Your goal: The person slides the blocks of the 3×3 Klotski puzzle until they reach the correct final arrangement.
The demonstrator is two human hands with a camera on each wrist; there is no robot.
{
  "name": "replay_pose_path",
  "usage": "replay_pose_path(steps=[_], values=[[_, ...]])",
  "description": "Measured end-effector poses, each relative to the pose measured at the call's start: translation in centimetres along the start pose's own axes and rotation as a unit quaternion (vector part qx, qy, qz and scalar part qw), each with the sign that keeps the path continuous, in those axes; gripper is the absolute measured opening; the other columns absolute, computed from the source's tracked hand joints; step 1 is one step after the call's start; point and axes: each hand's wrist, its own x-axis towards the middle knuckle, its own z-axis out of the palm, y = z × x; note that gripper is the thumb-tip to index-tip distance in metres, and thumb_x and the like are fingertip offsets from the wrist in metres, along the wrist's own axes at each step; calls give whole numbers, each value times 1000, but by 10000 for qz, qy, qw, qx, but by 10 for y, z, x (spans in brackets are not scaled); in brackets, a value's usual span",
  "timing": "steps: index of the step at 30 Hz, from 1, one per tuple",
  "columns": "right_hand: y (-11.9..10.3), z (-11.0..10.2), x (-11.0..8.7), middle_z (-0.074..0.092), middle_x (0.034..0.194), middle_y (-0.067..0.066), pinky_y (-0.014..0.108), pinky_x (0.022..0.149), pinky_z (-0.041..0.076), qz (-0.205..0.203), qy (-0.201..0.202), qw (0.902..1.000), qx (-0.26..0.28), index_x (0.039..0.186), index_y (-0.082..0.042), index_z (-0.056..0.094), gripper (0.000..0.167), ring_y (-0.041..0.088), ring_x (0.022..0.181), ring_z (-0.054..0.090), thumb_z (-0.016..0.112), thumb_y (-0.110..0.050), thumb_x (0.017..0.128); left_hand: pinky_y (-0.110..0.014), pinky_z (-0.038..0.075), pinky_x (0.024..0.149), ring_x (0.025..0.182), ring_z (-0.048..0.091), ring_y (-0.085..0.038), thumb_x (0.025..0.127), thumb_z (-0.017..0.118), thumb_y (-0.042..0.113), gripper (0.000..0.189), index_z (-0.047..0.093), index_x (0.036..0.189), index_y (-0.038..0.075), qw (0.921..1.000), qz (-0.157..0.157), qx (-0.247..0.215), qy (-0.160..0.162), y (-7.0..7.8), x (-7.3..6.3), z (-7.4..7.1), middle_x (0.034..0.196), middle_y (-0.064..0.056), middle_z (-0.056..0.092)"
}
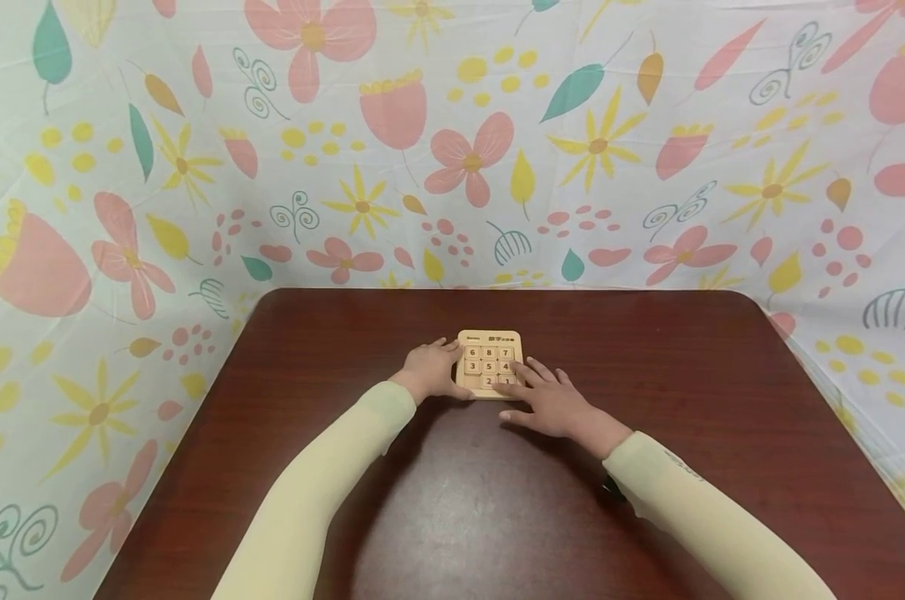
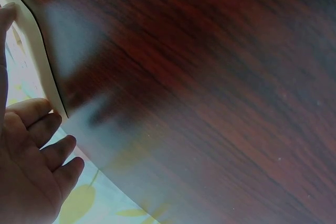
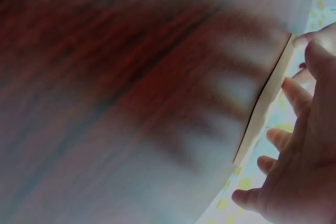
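Observation:
A wooden number slide puzzle [image 1: 490, 339] lies flat on the table, its tiles reading 6 8 7, then 3 5 4, then a vacant slot at the lower left followed by 2 and 1. My left hand [image 1: 427, 371] holds the left side of the frame, thumb at the lower corner and fingers towards the upper one. Over the right side is my right hand [image 1: 557, 407], fingers spread. One of its fingertips rests at the tile 1 [image 1: 507, 382], partly covering it. From the wrists, only the puzzle's pale edge [image 2: 39, 59] shows, beside each hand.
A dark red-brown wooden table [image 1: 452, 500] with rounded far corners carries the puzzle. Behind and at both sides hangs a white cloth [image 1: 422, 175] printed with flowers and leaves. Pale yellow sleeves [image 1: 325, 458] cover both forearms.

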Motion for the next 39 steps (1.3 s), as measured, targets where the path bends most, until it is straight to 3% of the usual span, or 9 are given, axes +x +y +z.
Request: replay_pose_path(steps=[25, 34, 39], values=[[2, 2, -1, 30, 169, 15, 77, 116, 24, 14, 38, 10000, 69, 151, -30, 53, 58, 46, 157, 23, 59, -55, 99, -41, 39, 123, 158, 31, -22, 81, 72, 71, 101, 37, 161, 19, 10000, -36, 12, 50, 0, 1, 1, 168, 3, 34], [-3, -1, 2, 32, 167, 20, 77, 113, 30, -204, 292, 9990, 284, 152, -21, 52, 61, 47, 154, 28, 61, -50, 99, -41, 40, 122, 157, 33, -22, 80, 72, 72, 102, 38, 160, 18, 9999, -7, 52, 91, 0, 1, 1, 167, 2, 36], [-7, 0, 7, 30, 168, 20, 77, 114, 29, -125, 322, 9990, 270, 156, -18, 46, 67, 47, 155, 27, 59, -52, 100, -42, 41, 121, 157, 33, -22, 80, 72, 72, 102, 38, 160, 19, 9999, -21, 53, 89, 0, 2, 2, 167, 2, 36]])
